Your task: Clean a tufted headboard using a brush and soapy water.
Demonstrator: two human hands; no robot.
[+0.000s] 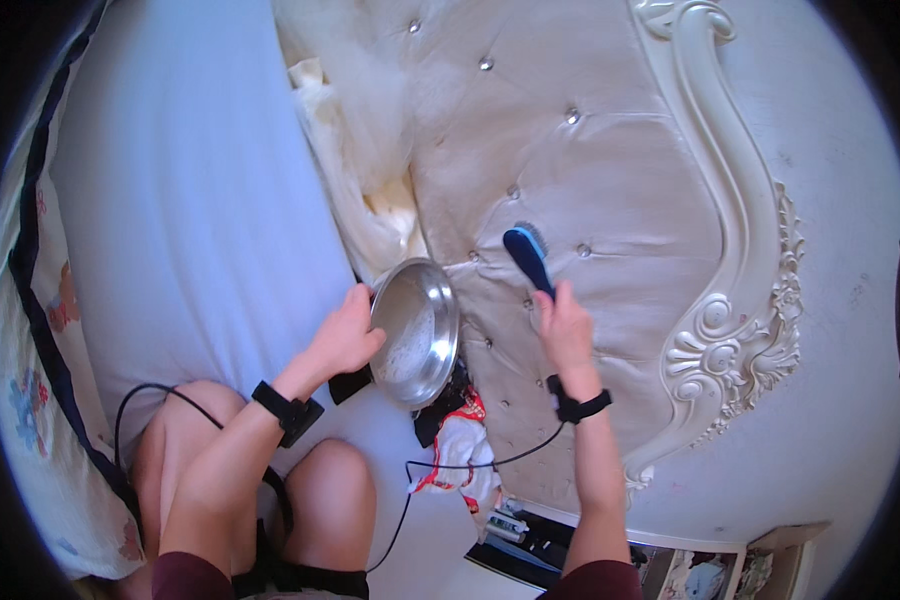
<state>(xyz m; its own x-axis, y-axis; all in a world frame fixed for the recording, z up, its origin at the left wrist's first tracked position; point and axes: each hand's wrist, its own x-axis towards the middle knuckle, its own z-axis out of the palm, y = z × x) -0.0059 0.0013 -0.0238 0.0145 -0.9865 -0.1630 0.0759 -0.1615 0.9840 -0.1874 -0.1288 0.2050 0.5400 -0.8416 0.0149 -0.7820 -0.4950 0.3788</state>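
Note:
My left hand grips the rim of a metal basin, which is tilted and holds foamy liquid. In my right hand is a scrub brush with a dark blue handle and pale bristles. The brush head is over the tufted beige headboard; whether the bristles touch it I cannot tell. Crystal-like buttons stud the upholstery, and a carved cream frame borders it.
A white-sheeted mattress lies at the left, with pale sheer fabric between it and the headboard. A red-and-white cloth lies below the basin. Black cables run from my wrist straps. Shelves with items stand at the bottom right.

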